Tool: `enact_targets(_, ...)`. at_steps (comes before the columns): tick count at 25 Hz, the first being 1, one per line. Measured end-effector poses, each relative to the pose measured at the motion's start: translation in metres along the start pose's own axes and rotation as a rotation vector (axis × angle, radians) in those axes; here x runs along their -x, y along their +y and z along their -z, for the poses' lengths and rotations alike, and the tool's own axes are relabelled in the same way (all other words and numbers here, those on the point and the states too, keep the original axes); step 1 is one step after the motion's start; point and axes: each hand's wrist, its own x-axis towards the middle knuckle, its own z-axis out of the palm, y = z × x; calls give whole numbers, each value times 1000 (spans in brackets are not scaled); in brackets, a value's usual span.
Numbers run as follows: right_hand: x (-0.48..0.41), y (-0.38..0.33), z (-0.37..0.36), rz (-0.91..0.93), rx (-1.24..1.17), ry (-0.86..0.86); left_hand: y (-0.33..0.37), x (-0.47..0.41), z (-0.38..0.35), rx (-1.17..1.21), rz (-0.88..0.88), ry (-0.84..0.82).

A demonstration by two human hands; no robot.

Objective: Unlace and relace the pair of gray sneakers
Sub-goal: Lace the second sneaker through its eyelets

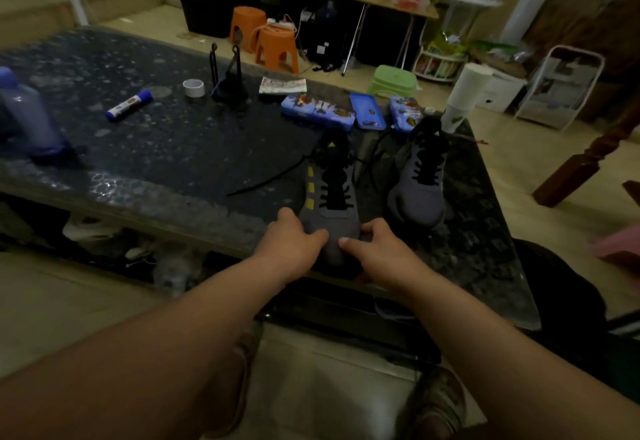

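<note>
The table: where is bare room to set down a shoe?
The widest bare patch lies between the blue-capped stick, the blue bottle and the near sneaker; a loose lace crosses its right edge. Crowded: the far right corner, with blue tins, paper cups and the second sneaker.

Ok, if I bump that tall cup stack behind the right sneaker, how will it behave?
Probably tips easily: the cup stack is tall, narrow and seems to lean. Likely light, since it looks like paper. It stands near the table corner, so a knock might send it off.
</note>
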Motion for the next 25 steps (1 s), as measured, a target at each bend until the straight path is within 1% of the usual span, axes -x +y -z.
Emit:
enact_targets(1, 4, 5, 4, 28, 81, 12, -3, 4, 4, -66, -47, 0)
enact_targets(3, 2, 9, 15, 135, 219, 107, -2, 4, 13, -187, -232, 50)
enact_targets(4, -2, 8, 20, 220, 219, 155, 2, 0, 17, -217, -337, 70)
enact_targets(6, -13, 4, 26, 415, 195, 189, 12, -10, 21, -258, -501, 53)
enact_targets(7, -18, 0, 27, 493, 213, 191, 16, -15, 23, -278, -557, 28)
enact_targets(9, -27, -6, 28, 568, 279, 200, 22, -22, 26, -335, -620, -9)
enact_targets(11, -35, -10, 32, 583, 379, 178, 25, -25, 25, -360, -648, -19)
enact_targets(13, -38, -13, 35, 569, 429, 148, 24, -27, 22, -367, -674, -8)
enact_targets(19, -39, -6, 31, 522, 279, 103, 23, -28, 22, -389, -783, 8)
enact_targets(22, -39, -5, 20, 518, 219, 150, 17, -26, 22, -461, -806, 89)
enact_targets(25, -37, -10, 6, 508, 188, 198, 14, -26, 24, -469, -796, 147)
